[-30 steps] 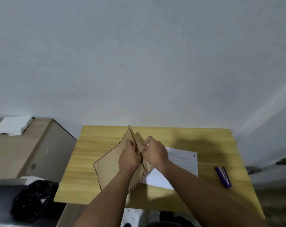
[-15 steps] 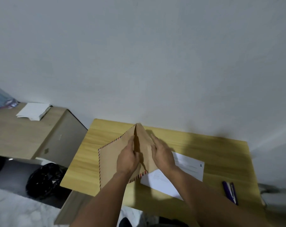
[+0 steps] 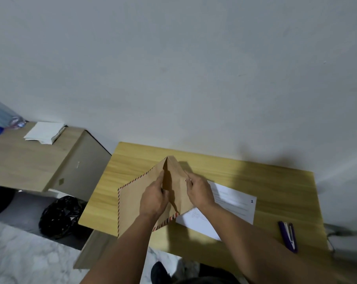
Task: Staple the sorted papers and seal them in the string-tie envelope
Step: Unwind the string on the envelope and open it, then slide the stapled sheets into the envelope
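Observation:
A brown envelope (image 3: 132, 199) with a red-and-blue striped border stands over the yellow wooden table (image 3: 255, 181), its mouth spread apart. My left hand (image 3: 153, 199) grips the near side of the opening. My right hand (image 3: 200, 191) pulls the far flap to the right. Under my right wrist, flat on the table, lie the white printed papers (image 3: 231, 203), marked "1" at the corner. The purple stapler (image 3: 288, 235) rests at the table's right front, away from both hands. No string tie shows.
A lower wooden cabinet (image 3: 26, 160) stands left of the table with a stack of white paper (image 3: 44, 132) and a plastic bag (image 3: 1, 117) on it. A black rubbish bag (image 3: 61, 216) sits on the floor between them. A plain wall rises behind.
The head camera has shifted left and down, so the table sits further right. My hands have spread the envelope's mouth wider, and my right hand has slid onto the far flap.

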